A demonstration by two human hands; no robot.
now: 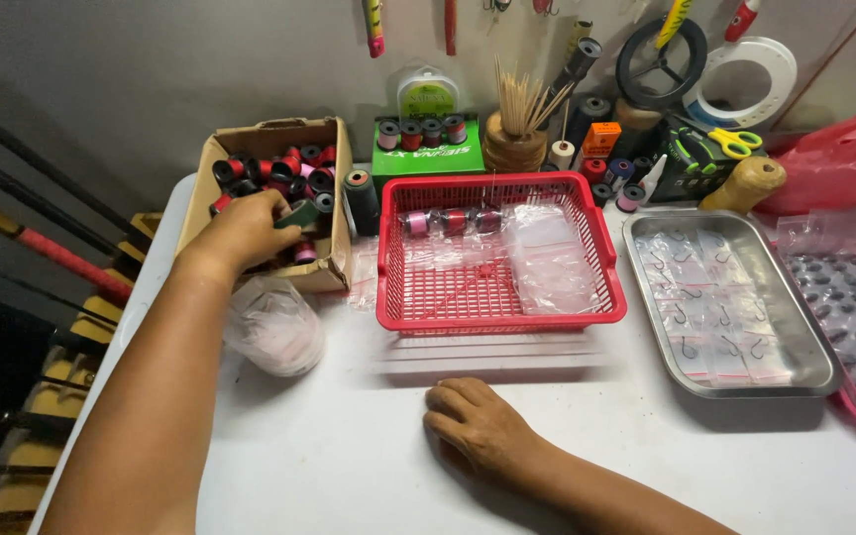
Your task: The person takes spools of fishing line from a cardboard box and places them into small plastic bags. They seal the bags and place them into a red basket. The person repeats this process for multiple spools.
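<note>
2 bare hands are in view, and the red basket (500, 297) in the middle of the worktop (349, 446) serves as the landmark. To the left of the basket, the left hand (247, 230) reaches into a cardboard box (212, 173) packed with small spools (294, 170); its fingers curl down among them, though I cannot tell whether they have closed on 1. In front of the basket the right hand (475, 421) lies flat on the worktop, fingers loosely bent and holding nothing, seemingly as a brace. Inside the basket, 3 spools (451, 221) line its far wall beside clear bags (547, 260). To its right sits a metal tray (646, 297) of bagged hooks.
</note>
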